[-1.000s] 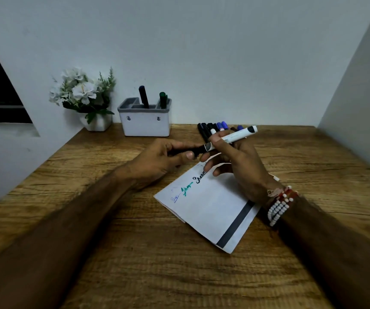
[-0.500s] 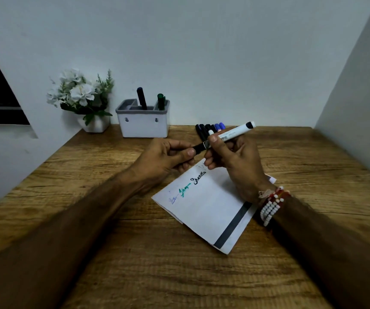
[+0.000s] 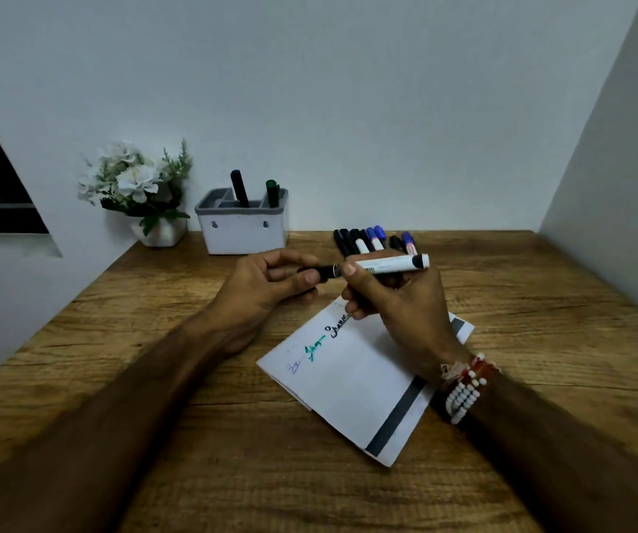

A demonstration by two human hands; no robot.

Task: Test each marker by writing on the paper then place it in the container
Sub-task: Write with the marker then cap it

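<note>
Head view: the right hand (image 3: 398,302) grips a white-barrelled marker (image 3: 386,264) with thumb and fingers wrapped round it. The marker's long axis runs nearly level, left to right across the scene, its black butt end pointing right and slightly far. The left hand (image 3: 267,286) pinches the black cap (image 3: 319,272) at the marker's left end between thumb and curled fingers; whether the cap is seated or partly off cannot be told. Both hands hover just above the far edge of the paper (image 3: 355,382), which lies at an angle on the wooden table (image 3: 155,378). The paper carries 3 scribbles in a row running from near-left to far-right: blue, green, then black, the last partly hidden by the right hand's fingers. A dark stripe crosses its near right part.

Beyond the hands, a row of loose markers (image 3: 371,240) lies on the table with caps pointing far. To their left, against the wall, the white container (image 3: 244,232) holds 2 markers standing upright, slightly tilted. A potted white flower (image 3: 136,186) sits left of it. Beaded bracelets (image 3: 463,386) circle the right wrist.
</note>
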